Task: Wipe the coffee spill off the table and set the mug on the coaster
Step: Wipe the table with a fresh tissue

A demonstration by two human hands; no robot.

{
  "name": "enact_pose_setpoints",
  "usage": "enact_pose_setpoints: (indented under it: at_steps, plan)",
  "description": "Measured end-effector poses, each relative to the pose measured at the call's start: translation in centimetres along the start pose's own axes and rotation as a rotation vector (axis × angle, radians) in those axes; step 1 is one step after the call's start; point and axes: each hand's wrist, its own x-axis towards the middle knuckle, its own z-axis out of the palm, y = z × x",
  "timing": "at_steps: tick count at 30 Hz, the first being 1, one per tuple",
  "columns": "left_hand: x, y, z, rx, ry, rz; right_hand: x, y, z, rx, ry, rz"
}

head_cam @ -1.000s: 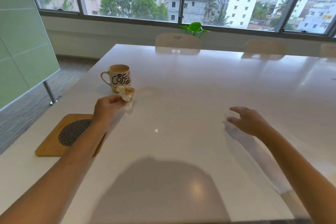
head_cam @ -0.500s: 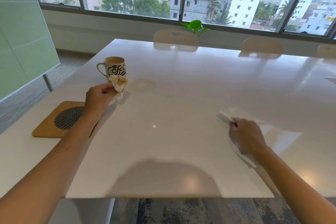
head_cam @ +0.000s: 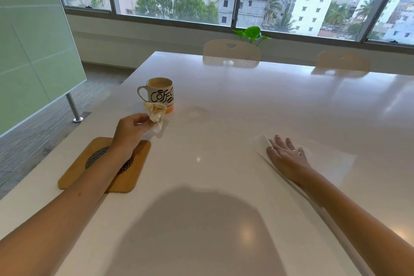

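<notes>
- The left hand pinches a stained, crumpled tissue just before the mug.
- The right hand, fingers straight, presses a white napkin flat on the bench.
- The coaster lies under the left forearm.

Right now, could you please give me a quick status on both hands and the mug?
Left hand pinches stained crumpled tissue. Right hand flat on white napkin. White lettered coffee mug off wooden coaster.
</notes>
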Motion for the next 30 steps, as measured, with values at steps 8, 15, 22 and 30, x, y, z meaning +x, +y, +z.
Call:
enact_pose_setpoints:
  at_steps: [8,15,22,30]
  plan:
    - [-0.1,-0.4,-0.2,-0.062,-0.063,0.001,5.5,-7.4,1.8,-0.111,-0.085,-0.29]
    - [-0.2,-0.3,-0.2,-0.064,-0.068,-0.001,4.5,-12.8,4.1,-0.177,-0.121,-0.584]
    - [0.0,-0.5,-0.2,-0.026,-0.074,0.018,-1.9,-12.5,4.3,-0.19,-0.197,-0.868]
    - [0.0,-0.5,-0.5,-0.036,-0.05,0.021,-4.4,-8.0,2.5,-0.168,-0.164,-0.767]
